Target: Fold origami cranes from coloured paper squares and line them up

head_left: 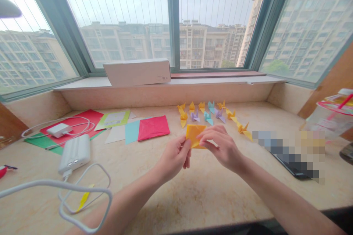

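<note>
We are working at a stone surface (193, 194) below a wide window (220, 18), with folded paper cranes (211, 106) standing just beyond our hands. Our left hand (175, 156) is pinching the left edge of a yellow paper square (193, 136) between thumb and fingers, while our right hand (222, 147) is curving over its right side, fingertips gripping. The square is sitting between both hands, tilted, its sides about equal.

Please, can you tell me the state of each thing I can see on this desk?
left hand, pinching the paper's left edge
right hand, fingers on the paper's right side
yellow paper square, held up between both hands
origami cranes, folded, standing in rows
pink paper sheet, flat, unfolded
power bank, lying down, cable plugged in
white charger, resting on red paper, cable attached
</note>
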Demonstrator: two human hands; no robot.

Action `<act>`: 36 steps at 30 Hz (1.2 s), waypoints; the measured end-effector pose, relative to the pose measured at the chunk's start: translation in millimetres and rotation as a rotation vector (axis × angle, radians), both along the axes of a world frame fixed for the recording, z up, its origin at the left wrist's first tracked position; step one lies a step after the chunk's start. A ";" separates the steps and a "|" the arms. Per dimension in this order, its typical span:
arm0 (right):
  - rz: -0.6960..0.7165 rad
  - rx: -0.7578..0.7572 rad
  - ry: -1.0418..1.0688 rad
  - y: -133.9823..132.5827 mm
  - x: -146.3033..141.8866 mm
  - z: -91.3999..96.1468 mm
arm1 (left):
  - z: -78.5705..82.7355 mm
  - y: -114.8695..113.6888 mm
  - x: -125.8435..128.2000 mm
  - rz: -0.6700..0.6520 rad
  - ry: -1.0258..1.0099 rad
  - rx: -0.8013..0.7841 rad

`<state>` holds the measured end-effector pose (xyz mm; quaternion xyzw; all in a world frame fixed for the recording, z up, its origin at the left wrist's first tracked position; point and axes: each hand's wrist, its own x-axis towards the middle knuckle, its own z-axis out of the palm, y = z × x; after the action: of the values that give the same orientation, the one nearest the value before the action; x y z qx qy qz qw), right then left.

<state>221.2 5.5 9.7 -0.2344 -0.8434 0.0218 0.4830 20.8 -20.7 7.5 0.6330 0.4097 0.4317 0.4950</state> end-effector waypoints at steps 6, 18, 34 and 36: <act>0.060 0.056 -0.033 -0.8 1.2 0.1 | 5.0 -1.2 -0.3 -0.062 -0.032 -0.035; -0.075 0.023 0.200 -3.4 -9.2 -9.0 | -7.2 -3.8 0.3 -0.118 0.024 0.065; -0.197 -0.225 0.382 -7.9 -12.8 -5.0 | -3.2 -3.6 6.6 -0.043 -0.140 0.068; -0.218 -0.251 0.401 -7.6 -14.2 -5.3 | -3.8 -3.9 6.7 -0.051 -0.146 0.068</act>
<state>207.0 -2.2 4.3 -0.3728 -0.6912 0.1200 0.6073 27.5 -24.5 3.7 0.6265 0.3411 0.4777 0.5128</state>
